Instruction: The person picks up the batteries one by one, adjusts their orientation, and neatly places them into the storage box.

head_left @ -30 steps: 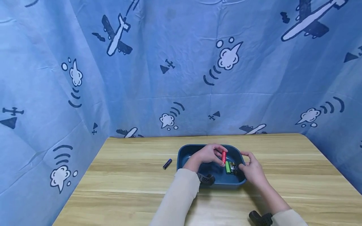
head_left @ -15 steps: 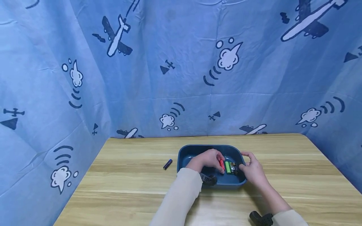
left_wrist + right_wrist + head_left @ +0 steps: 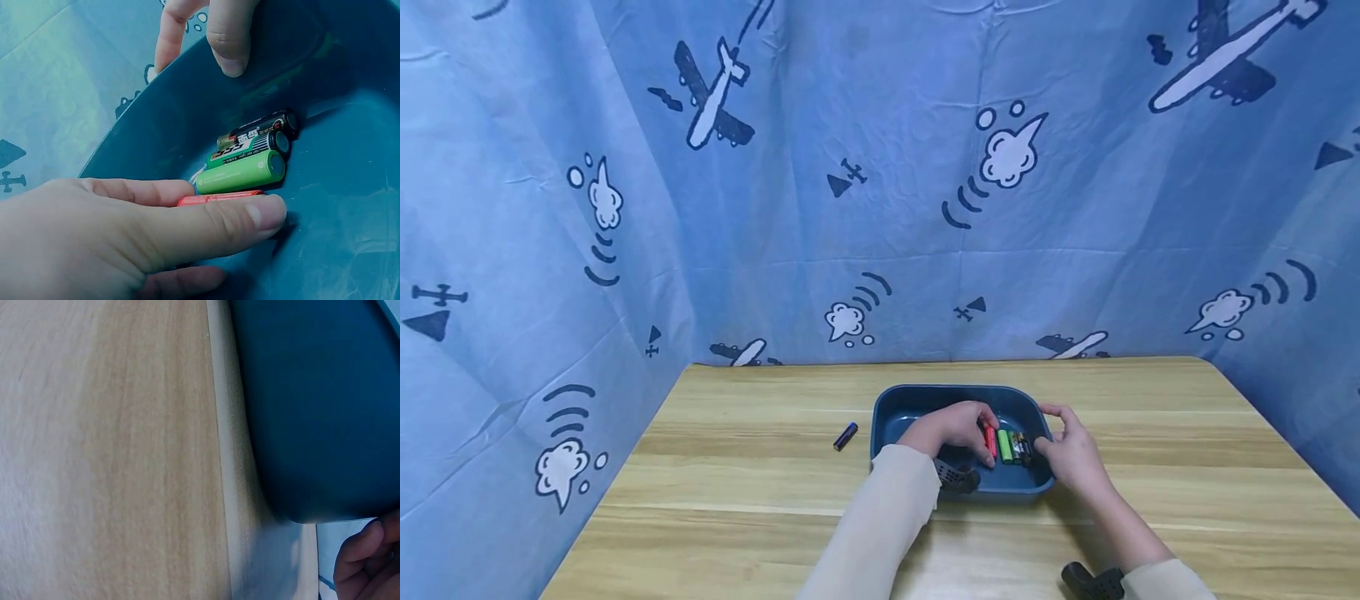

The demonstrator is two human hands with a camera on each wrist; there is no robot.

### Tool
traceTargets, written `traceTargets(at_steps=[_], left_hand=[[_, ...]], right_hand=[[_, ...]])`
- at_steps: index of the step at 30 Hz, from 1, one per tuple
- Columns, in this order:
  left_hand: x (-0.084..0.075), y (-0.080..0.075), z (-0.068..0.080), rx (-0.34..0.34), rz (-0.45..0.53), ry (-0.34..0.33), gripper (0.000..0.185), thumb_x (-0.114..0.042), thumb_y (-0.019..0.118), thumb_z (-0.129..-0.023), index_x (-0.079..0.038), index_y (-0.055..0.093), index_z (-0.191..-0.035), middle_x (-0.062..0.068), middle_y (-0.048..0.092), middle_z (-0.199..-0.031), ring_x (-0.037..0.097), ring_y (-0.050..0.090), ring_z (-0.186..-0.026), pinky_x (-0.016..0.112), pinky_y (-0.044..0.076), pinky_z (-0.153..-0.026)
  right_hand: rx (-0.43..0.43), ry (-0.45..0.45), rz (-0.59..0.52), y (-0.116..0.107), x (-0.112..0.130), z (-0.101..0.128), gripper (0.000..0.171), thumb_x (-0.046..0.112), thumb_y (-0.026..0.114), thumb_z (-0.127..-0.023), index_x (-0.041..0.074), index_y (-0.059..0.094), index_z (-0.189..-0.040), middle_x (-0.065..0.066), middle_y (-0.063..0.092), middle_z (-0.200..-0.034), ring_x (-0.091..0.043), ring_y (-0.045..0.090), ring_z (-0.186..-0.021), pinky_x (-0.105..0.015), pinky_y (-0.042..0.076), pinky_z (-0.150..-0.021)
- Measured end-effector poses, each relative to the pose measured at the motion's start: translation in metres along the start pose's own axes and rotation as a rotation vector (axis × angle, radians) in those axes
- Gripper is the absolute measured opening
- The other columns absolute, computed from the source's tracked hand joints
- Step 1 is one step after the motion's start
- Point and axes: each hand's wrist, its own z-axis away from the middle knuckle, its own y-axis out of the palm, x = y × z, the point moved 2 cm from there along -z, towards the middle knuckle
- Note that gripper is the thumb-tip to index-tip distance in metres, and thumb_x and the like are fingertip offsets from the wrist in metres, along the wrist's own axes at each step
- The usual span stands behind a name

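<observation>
Inside a dark blue basin point(image 3: 1000, 482), my left hand point(image 3: 957, 423) pinches a red battery point(image 3: 991, 442) between thumb and fingers, low over the floor. Its thumb covers much of the red battery point(image 3: 219, 197) in the left wrist view. Beside it lie a light green battery point(image 3: 240, 175), a green, white and black battery point(image 3: 250, 147) and a black battery point(image 3: 256, 127), side by side in a row. My right hand point(image 3: 1073, 450) grips the basin's right rim, thumb inside and fingers outside; the right wrist view catches only part of this hand point(image 3: 375, 562).
A dark blue and black battery point(image 3: 846, 437) lies on the wooden table point(image 3: 737, 483), left of the basin. Behind the table hangs a blue curtain point(image 3: 910, 208) with airplane prints. Dark straps point(image 3: 955, 475) sit at both wrists.
My left hand has lowered the red battery to beside the light green one, and it has turned a little. The right hand keeps its grip on the rim.
</observation>
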Motion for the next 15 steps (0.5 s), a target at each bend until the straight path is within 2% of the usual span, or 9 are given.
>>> traceTargets(at_steps=[3, 10, 15], left_hand=[[0.0009, -0.0001, 0.0009, 0.006, 0.022, -0.010, 0.043, -0.011, 0.084, -0.066, -0.018, 0.055, -0.097, -0.005, 0.054, -0.088, 0.009, 0.053, -0.076, 0.019, 0.045, -0.072], [0.0029, -0.0010, 0.0038, 0.039, 0.152, -0.026, 0.043, -0.004, 0.081, -0.068, -0.015, 0.057, -0.101, -0.003, 0.060, -0.085, 0.009, 0.059, -0.072, 0.020, 0.046, -0.077], [0.0042, -0.0024, 0.0048, 0.030, 0.156, -0.020, 0.041, 0.000, 0.080, -0.069, -0.013, 0.058, -0.102, -0.003, 0.056, -0.088, 0.008, 0.059, -0.072, 0.019, 0.047, -0.072]], right_hand=[[0.003, -0.006, -0.004, 0.0011, -0.0008, 0.0004, 0.053, 0.002, 0.049, -0.091, 0.003, 0.029, -0.139, -0.020, 0.062, -0.088, -0.022, 0.058, -0.067, -0.032, 0.050, -0.056], [0.008, -0.007, -0.003, 0.0029, 0.0001, -0.0003, 0.053, 0.003, 0.049, -0.091, 0.003, 0.028, -0.140, -0.024, 0.062, -0.094, -0.023, 0.061, -0.071, -0.033, 0.053, -0.060], [0.006, -0.009, -0.007, 0.0053, 0.0004, -0.0008, 0.053, 0.003, 0.049, -0.091, 0.004, 0.029, -0.140, -0.024, 0.061, -0.096, -0.023, 0.060, -0.072, -0.032, 0.053, -0.060]])
